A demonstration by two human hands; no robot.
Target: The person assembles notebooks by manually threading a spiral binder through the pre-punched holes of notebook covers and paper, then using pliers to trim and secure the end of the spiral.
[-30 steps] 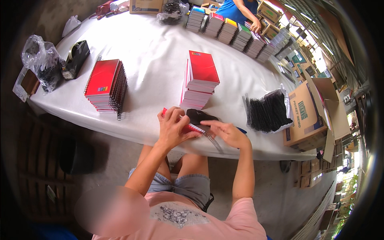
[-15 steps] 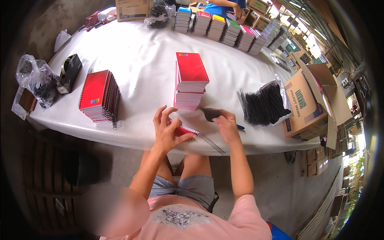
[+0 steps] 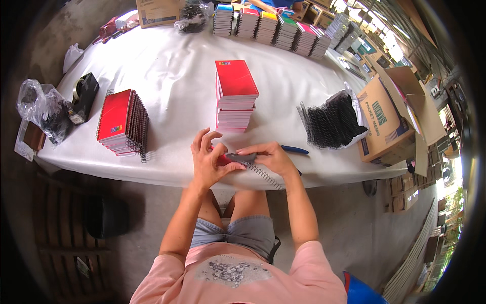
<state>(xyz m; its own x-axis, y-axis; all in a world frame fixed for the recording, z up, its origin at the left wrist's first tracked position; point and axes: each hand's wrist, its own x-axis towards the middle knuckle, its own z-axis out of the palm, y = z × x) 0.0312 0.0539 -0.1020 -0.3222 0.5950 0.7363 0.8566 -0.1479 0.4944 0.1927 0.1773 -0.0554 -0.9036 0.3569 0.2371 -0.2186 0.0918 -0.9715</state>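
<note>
My left hand point(image 3: 205, 161) grips a small red notebook point(image 3: 223, 160) near the table's front edge, thumb and fingers closed on it. A loose wire coil point(image 3: 266, 177) trails from the notebook's edge toward the lower right. Pinched in my right hand point(image 3: 275, 159) is a dark, flat, soft-looking piece point(image 3: 243, 157), which lies over the edge where the coil meets the notebook and hides that join. Beyond my hands stands a stack of red notebooks point(image 3: 237, 81) with no coils visible. Coil-bound red notebooks point(image 3: 115, 119) are stacked to the left.
A heap of black coils point(image 3: 331, 126) lies right, beside an open cardboard box point(image 3: 382, 121). A blue-handled tool point(image 3: 294, 150) rests behind my right hand. A tape dispenser point(image 3: 84, 96) and plastic bag point(image 3: 43, 109) sit left. Coloured notebook stacks point(image 3: 266, 28) and another person's arm point(image 3: 263, 6) are at the back.
My right hand has moved left and brought the dark piece onto the notebook's coil edge. My left hand keeps its grip. The whole view has shifted slightly.
</note>
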